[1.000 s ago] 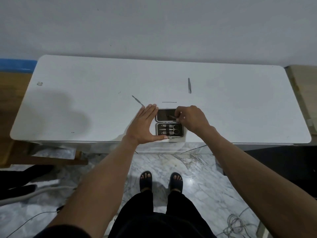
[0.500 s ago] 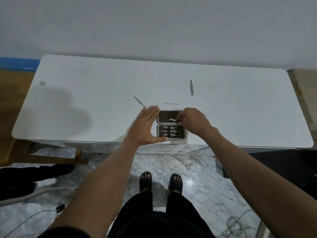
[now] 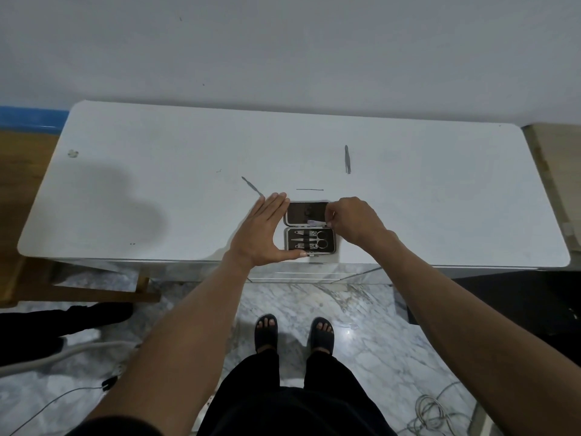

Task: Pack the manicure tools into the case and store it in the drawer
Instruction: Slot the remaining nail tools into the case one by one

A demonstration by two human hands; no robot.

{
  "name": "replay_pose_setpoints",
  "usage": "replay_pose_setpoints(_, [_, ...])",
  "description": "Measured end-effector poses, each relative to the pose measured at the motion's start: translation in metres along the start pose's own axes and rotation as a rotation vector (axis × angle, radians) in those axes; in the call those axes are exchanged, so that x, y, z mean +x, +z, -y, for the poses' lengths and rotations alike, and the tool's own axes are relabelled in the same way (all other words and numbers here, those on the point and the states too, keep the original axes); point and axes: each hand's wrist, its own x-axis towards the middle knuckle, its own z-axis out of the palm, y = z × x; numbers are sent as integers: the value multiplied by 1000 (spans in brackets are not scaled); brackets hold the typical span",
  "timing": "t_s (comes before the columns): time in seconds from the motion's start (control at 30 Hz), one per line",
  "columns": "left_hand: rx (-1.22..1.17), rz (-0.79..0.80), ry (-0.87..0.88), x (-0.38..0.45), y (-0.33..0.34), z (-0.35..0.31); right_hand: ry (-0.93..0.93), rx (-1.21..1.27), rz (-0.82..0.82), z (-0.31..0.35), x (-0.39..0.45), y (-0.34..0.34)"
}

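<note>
A small dark manicure case [image 3: 309, 229] lies open near the front edge of the white table [image 3: 157, 184]. Its near half holds scissors and several clippers. My left hand [image 3: 262, 234] rests flat against the case's left side, fingers straight, thumb along the front edge. My right hand [image 3: 352, 220] pinches a small pale tool [image 3: 315, 221] at the near edge of the lid half. Three loose tools lie on the table beyond: a slanted file [image 3: 251, 186], a thin straight stick [image 3: 309, 189] and tweezers [image 3: 347, 159].
The drawer front [image 3: 295, 275] shows just under the table edge, below the case. A wooden frame [image 3: 94, 294] stands at the lower left, with cables [image 3: 430, 410] on the marble floor. My sandalled feet are below.
My right hand has slid the small pale tool down from the middle of the lid half to its near edge. The left hand stays against the case.
</note>
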Motion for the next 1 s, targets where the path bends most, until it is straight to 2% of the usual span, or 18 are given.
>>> replay_pose_setpoints(0.2, [1, -12, 4, -1, 0, 0, 22, 58, 46, -2, 6, -2])
replay_pose_setpoints(0.53, [5, 1, -1, 0, 0, 0, 53, 43, 33, -5, 6, -5])
replay_pose_setpoints(0.8, [8, 4, 0, -1, -2, -1, 88, 166, 32, -11, 3, -4])
replay_pose_setpoints(1.0, [9, 15, -6, -1, -2, 0, 130, 172, 10, -11, 3, -3])
